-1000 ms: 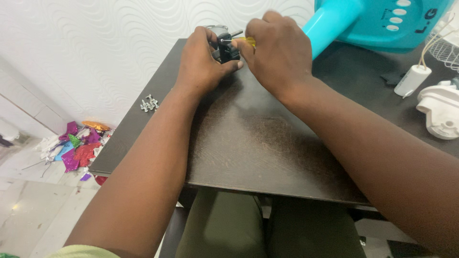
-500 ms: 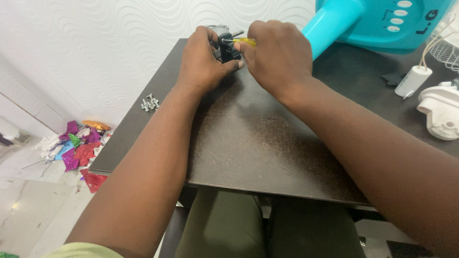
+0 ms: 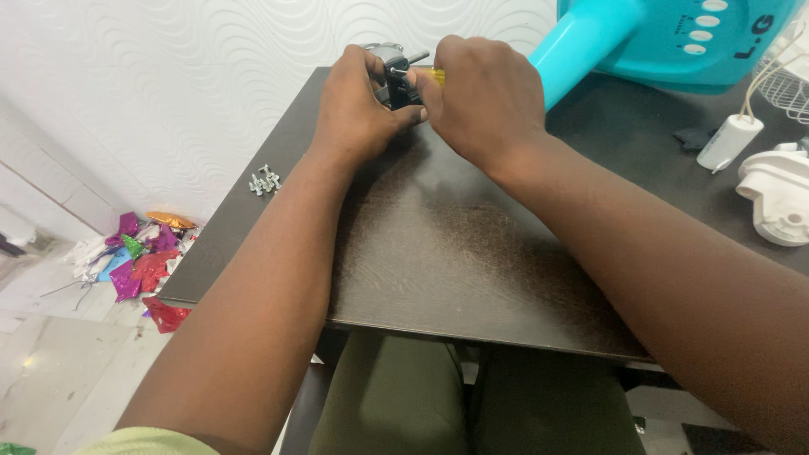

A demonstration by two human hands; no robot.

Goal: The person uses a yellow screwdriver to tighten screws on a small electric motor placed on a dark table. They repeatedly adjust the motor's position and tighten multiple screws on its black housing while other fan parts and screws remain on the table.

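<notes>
screws (image 3: 265, 180) loose at desk's (image 3: 438, 253) left edge | my left hand (image 3: 358, 109) clamps motor (image 3: 394, 69) at far edge: looks heavy, rigid, best gripped by casing | my right hand (image 3: 484, 97) fisted on yellow screwdriver (image 3: 431, 76) | fan base (image 3: 674, 38) right

Small motor (image 3: 392, 63) mostly hidden behind both hands

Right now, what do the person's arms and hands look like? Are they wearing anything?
Both arms are bare from the hands up to near the shoulder. The left hand and right hand wear no gloves, rings, watch or bracelets that show. At the bottom left corner, a pale yellow-green sleeve edge peeks in by the left upper arm. No sleeve shows on the right arm.
</notes>
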